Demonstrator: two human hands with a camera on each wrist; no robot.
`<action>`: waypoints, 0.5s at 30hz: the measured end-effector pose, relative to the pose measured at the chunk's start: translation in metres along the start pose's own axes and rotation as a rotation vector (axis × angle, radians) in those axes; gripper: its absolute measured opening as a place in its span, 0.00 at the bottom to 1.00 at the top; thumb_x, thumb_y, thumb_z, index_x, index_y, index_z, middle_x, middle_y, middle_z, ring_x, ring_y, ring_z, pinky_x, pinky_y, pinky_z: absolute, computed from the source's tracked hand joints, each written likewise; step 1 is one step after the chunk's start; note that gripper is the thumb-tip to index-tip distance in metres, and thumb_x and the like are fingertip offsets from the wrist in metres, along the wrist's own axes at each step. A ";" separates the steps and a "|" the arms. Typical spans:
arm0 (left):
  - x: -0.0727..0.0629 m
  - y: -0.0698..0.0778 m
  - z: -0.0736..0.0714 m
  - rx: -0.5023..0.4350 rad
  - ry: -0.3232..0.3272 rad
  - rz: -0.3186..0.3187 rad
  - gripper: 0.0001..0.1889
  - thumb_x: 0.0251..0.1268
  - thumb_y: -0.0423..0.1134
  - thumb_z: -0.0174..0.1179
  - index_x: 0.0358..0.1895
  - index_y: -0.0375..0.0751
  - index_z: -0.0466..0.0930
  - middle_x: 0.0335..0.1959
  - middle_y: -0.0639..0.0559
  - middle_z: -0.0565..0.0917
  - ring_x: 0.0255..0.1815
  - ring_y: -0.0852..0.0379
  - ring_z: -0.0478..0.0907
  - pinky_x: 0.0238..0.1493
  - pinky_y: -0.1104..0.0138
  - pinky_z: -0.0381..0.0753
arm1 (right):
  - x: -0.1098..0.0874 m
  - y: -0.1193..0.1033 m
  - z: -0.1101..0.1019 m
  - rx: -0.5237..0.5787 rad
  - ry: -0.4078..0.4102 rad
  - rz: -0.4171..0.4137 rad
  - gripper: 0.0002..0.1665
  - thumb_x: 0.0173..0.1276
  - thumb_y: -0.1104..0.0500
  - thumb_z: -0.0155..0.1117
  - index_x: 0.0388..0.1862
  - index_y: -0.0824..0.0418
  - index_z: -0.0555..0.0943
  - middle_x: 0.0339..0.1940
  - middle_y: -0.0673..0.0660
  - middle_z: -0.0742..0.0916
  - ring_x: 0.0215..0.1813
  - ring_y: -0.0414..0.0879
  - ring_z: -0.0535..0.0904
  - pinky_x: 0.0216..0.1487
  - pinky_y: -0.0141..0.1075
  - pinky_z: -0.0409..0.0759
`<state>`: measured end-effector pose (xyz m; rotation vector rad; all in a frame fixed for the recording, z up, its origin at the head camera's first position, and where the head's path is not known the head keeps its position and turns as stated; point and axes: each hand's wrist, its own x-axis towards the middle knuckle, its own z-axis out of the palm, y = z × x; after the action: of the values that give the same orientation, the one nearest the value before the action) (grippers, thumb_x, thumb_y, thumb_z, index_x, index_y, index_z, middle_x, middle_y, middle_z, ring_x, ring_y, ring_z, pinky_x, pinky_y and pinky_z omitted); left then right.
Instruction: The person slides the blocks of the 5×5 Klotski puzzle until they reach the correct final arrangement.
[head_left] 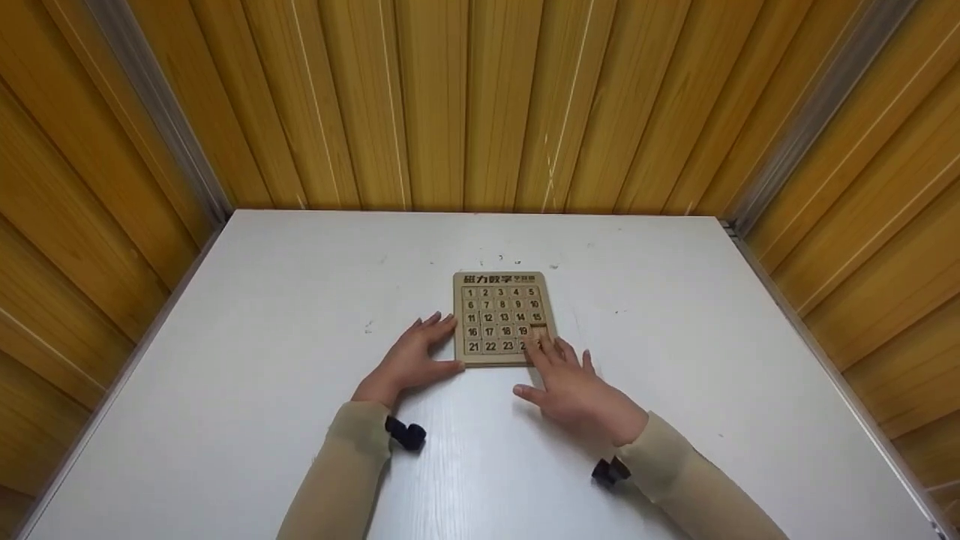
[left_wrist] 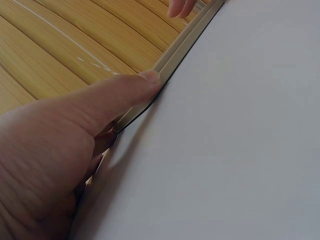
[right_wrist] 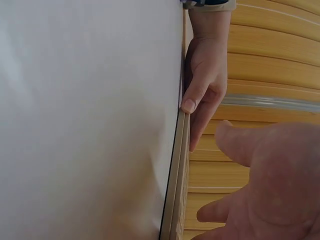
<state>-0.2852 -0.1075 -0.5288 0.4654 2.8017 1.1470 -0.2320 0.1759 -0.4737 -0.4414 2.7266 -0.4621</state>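
Note:
A wooden number slide puzzle [head_left: 487, 359] lies flat on the white table, its numbered tiles in rows under a printed heading. At the right end of the fourth row, after 19, a tile slot [head_left: 538, 330] is bare. My left hand [head_left: 411, 358] holds the board at its near left corner, thumb on the near edge and fingers along the left side. In the left wrist view the thumb [left_wrist: 127, 90] presses the board's edge [left_wrist: 187, 45]. My right hand [head_left: 577, 390] reaches over the lower right corner with extended fingers, fingertips on the last tiles, which they partly cover.
The white table [head_left: 262, 315] spreads around the board, with small dark marks [head_left: 517, 262] beyond it. Yellow wood-look panels [head_left: 480, 105] wall in the back and both sides. A small black device [head_left: 405, 433] sits at each wrist.

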 end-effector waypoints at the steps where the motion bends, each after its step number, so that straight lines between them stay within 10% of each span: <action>1: 0.000 0.000 0.000 0.001 -0.001 0.002 0.45 0.58 0.52 0.75 0.78 0.49 0.65 0.80 0.53 0.66 0.86 0.46 0.53 0.87 0.48 0.47 | -0.003 -0.001 0.001 -0.002 -0.008 0.005 0.52 0.77 0.34 0.55 0.87 0.54 0.46 0.87 0.63 0.47 0.87 0.64 0.37 0.82 0.71 0.32; 15: -0.001 -0.002 0.000 -0.002 -0.001 0.003 0.46 0.57 0.54 0.75 0.79 0.51 0.65 0.82 0.51 0.64 0.86 0.41 0.51 0.86 0.46 0.47 | -0.003 -0.003 0.005 -0.030 -0.014 0.021 0.52 0.76 0.33 0.54 0.86 0.56 0.48 0.87 0.63 0.47 0.87 0.64 0.36 0.81 0.72 0.32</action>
<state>-0.2851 -0.1094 -0.5305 0.4701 2.7994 1.1492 -0.2267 0.1727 -0.4757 -0.4213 2.7256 -0.4116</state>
